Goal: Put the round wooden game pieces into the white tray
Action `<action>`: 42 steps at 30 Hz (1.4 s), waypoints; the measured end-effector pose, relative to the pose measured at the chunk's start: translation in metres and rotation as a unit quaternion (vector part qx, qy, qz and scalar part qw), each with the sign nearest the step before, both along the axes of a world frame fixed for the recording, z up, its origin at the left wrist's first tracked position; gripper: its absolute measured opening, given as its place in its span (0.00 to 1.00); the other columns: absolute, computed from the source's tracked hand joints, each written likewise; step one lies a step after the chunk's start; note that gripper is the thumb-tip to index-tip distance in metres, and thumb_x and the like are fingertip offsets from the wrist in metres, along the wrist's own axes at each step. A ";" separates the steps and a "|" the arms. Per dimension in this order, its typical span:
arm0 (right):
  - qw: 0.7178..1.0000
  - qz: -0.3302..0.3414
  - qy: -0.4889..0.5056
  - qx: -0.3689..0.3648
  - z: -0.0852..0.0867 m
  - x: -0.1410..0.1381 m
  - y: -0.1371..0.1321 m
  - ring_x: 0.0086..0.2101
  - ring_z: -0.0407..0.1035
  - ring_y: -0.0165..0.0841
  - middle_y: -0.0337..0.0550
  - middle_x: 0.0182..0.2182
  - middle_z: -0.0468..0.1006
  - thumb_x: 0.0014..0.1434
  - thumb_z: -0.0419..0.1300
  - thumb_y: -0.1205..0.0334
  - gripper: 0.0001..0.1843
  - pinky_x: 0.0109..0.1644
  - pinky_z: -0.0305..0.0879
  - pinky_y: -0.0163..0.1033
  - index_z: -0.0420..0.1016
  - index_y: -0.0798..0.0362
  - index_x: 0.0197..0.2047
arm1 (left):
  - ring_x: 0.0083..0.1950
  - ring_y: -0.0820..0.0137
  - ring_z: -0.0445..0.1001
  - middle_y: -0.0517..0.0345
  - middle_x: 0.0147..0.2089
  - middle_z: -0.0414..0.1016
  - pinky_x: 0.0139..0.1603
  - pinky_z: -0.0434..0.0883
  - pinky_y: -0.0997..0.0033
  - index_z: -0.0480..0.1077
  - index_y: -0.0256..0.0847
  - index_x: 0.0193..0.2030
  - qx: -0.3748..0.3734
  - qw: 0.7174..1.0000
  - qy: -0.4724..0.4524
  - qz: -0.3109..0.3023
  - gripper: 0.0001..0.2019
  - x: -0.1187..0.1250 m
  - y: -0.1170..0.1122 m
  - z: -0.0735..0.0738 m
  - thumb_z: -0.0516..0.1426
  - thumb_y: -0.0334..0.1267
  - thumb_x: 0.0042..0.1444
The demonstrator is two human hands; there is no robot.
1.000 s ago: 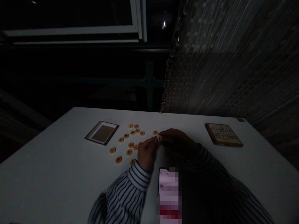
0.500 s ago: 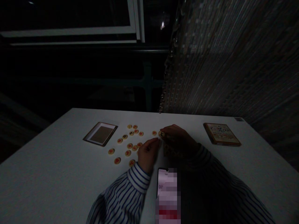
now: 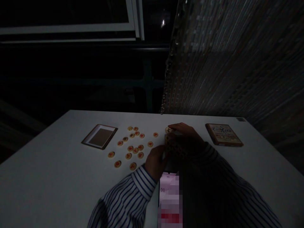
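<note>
Between the fingertips of my right hand (image 3: 186, 134) is a round Chinese chess piece (image 3: 168, 130) with a dark character, held above the far end of a block of pieces (image 3: 174, 148). These sit close together in rows, deep in shadow and partly covered by the hand. My left hand (image 3: 155, 161) rests at the block's left edge, thumb and fingers slightly apart; its fingertips are dim. To its left, several loose pieces (image 3: 130, 148) lie scattered, most with red characters and a few with dark ones. One red-marked piece (image 3: 150, 144) lies just beyond the left hand.
A phone (image 3: 169, 196) with a lit, partly blurred-out screen lies nearest me. An open box part (image 3: 89, 141) is at the left of the white table (image 3: 59, 177); a box with a printed lid (image 3: 224, 134) is at the right. A bead curtain (image 3: 204, 63) hangs behind.
My right hand has moved slightly right and away from me with its piece. My left hand has come nearer and right, to the block's edge, uncovering loose pieces.
</note>
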State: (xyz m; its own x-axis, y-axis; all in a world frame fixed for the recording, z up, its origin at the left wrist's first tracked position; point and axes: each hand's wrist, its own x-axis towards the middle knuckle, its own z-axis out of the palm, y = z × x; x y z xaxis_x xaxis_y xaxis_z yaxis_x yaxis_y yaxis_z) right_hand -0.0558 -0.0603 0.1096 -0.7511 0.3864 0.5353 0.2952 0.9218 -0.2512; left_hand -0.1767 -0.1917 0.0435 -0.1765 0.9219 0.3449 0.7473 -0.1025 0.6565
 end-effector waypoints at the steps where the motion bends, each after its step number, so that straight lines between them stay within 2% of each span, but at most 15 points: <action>1: 1.000 -0.007 -0.005 -0.001 -0.002 0.001 0.003 0.36 0.68 0.33 0.48 0.36 0.76 0.55 0.53 0.56 0.16 0.42 0.64 0.39 0.70 0.57 0.44 | 0.46 0.65 0.70 0.50 0.44 0.73 0.47 0.68 0.62 0.66 0.37 0.46 -0.003 1.000 0.009 -0.005 0.14 0.001 0.000 -0.001 0.53 0.34 0.52; 5: 0.999 -0.036 -0.027 -0.005 -0.006 0.006 0.011 0.37 0.68 0.33 0.47 0.36 0.76 0.55 0.53 0.58 0.15 0.42 0.63 0.39 0.71 0.57 0.42 | 0.47 0.65 0.70 0.51 0.45 0.72 0.48 0.68 0.62 0.66 0.38 0.47 -0.011 0.999 0.025 -0.024 0.14 0.002 0.002 -0.002 0.51 0.33 0.53; 12: 0.996 -0.046 -0.073 -0.020 -0.012 0.012 0.023 0.36 0.67 0.33 0.47 0.35 0.75 0.53 0.54 0.58 0.15 0.42 0.62 0.37 0.71 0.58 0.41 | 0.47 0.66 0.69 0.51 0.46 0.72 0.48 0.68 0.62 0.65 0.38 0.48 -0.012 0.999 0.031 -0.039 0.14 0.003 0.002 -0.007 0.49 0.35 0.55; 20: 0.975 -0.075 -0.202 -0.050 -0.020 0.013 0.031 0.37 0.67 0.33 0.48 0.36 0.75 0.54 0.53 0.57 0.17 0.40 0.59 0.35 0.72 0.57 0.43 | 0.48 0.65 0.69 0.50 0.47 0.72 0.49 0.67 0.62 0.65 0.38 0.48 -0.009 0.999 0.039 -0.036 0.15 0.002 0.003 -0.015 0.51 0.34 0.54; 25: 0.960 -0.082 -0.262 -0.056 -0.023 0.013 0.032 0.37 0.67 0.34 0.47 0.37 0.75 0.54 0.52 0.58 0.16 0.39 0.58 0.34 0.72 0.55 0.42 | 0.48 0.65 0.69 0.50 0.47 0.71 0.49 0.68 0.61 0.65 0.38 0.49 -0.001 0.999 0.040 -0.029 0.15 0.002 0.003 -0.018 0.51 0.35 0.54; 32: 0.942 -0.082 -0.322 -0.044 -0.030 0.010 0.032 0.35 0.68 0.33 0.47 0.35 0.76 0.56 0.49 0.57 0.15 0.36 0.57 0.34 0.73 0.54 0.39 | 0.48 0.65 0.69 0.49 0.47 0.72 0.49 0.68 0.61 0.66 0.37 0.48 -0.020 0.998 0.047 -0.036 0.14 0.002 0.002 -0.012 0.50 0.35 0.55; 42: 0.923 -0.119 -0.364 -0.032 -0.026 0.003 0.016 0.34 0.71 0.36 0.50 0.32 0.77 0.55 0.49 0.58 0.16 0.35 0.61 0.36 0.74 0.55 0.37 | 0.48 0.65 0.69 0.50 0.47 0.71 0.50 0.67 0.61 0.65 0.38 0.49 -0.019 0.998 0.043 -0.045 0.15 0.001 0.003 -0.015 0.51 0.34 0.54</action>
State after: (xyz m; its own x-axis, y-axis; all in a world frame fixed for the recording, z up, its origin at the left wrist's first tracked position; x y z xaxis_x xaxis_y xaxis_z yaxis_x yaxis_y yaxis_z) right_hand -0.0528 -0.0441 0.0838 -0.7927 0.6002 -0.1068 0.5994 0.7993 0.0422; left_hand -0.1754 -0.1887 0.0285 -0.0645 0.9451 0.3204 0.7895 -0.1481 0.5956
